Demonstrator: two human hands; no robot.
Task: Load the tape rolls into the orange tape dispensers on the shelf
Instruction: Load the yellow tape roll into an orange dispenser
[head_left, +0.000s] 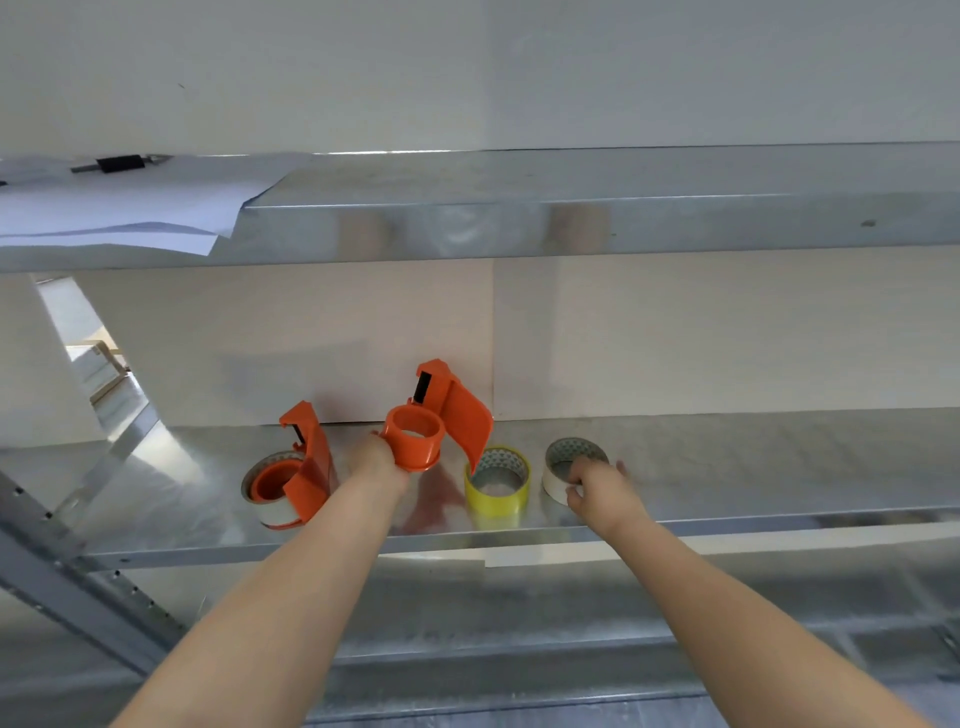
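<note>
**Tape roll being picked up while the other hand is holding an empty dispenser**

Tape roll (563, 470), the white one, is sitting on the metal shelf (727, 467), and the right hand (597, 491) is reaching onto it. The fingers (574, 488) are curling around its near rim and touching it, but the roll is not looking lifted yet. The picture is a bit blurry there, so how tight the hold is cannot be told.

The left hand (376, 460) is closing around the bottom of an orange tape dispenser (436, 423) and holding it up off the shelf. Its round hub is showing empty, so this one is likely waiting for a roll.

Just beside the white roll, a yellow tape roll (498, 483) is lying flat. Further left, a second orange dispenser (304, 467) is resting on the shelf with a roll already sitting on it.

The white roll is probably light and stiff, with a hard ring inside. Its outside may be smooth and a little slippery. Pinching it across the wall, one finger in the hole and the thumb outside, is looking like the safest hold. Then the hole is staying clear for sliding over the hub.
</note>
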